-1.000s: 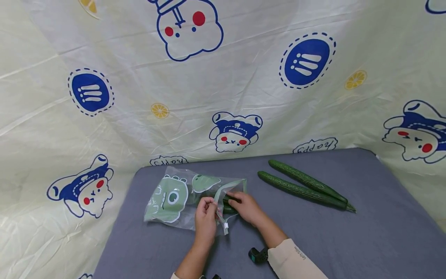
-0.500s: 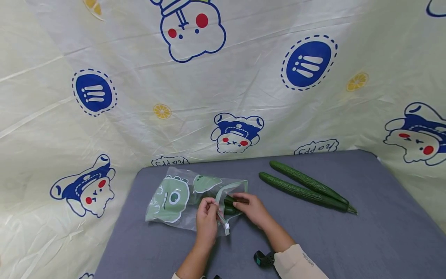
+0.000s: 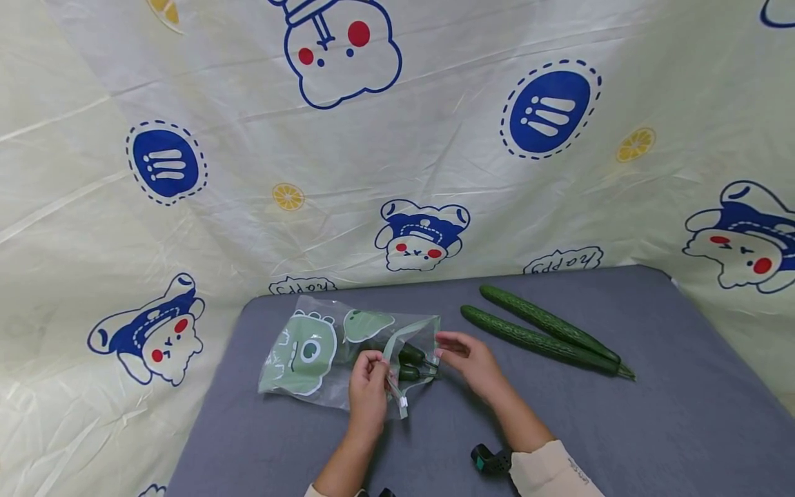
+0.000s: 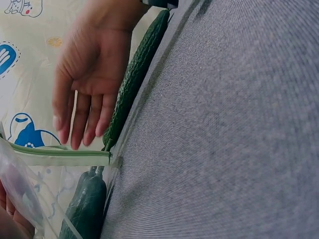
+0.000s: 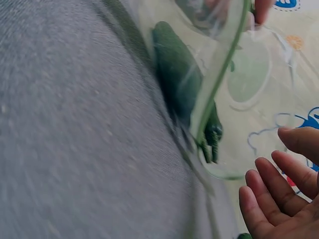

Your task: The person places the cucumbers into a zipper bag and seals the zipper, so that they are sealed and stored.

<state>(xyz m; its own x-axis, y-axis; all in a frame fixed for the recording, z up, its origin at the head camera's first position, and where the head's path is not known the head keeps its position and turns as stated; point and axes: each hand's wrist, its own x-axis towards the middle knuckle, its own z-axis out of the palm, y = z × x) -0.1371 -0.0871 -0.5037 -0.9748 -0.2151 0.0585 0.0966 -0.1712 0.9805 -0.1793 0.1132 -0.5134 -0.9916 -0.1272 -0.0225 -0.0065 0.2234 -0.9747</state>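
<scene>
A clear zip bag (image 3: 313,348) with green cartoon prints lies at the left of the table. Its mouth faces right, and the stem ends of two cucumbers (image 3: 408,373) show just inside it. My left hand (image 3: 368,393) pinches the near side of the bag's mouth, above the white zip slider (image 3: 403,402). To the right of the mouth is my right hand (image 3: 473,367), fingers loosely extended and holding nothing. In the right wrist view its fingers (image 5: 266,186) spread apart from the cucumber stems (image 5: 212,147). Most of the bagged cucumbers is hidden behind the print and the left hand.
Two more long cucumbers (image 3: 540,342) lie side by side on the grey table (image 3: 621,435), beyond the right hand, stems toward the right. A cream printed curtain (image 3: 348,159) hangs behind the table's far edge.
The right hand has let go of the cucumber ends at the bag's mouth and drawn back to the right, leaving the stems in view. The left hand keeps its pinch on the bag.
</scene>
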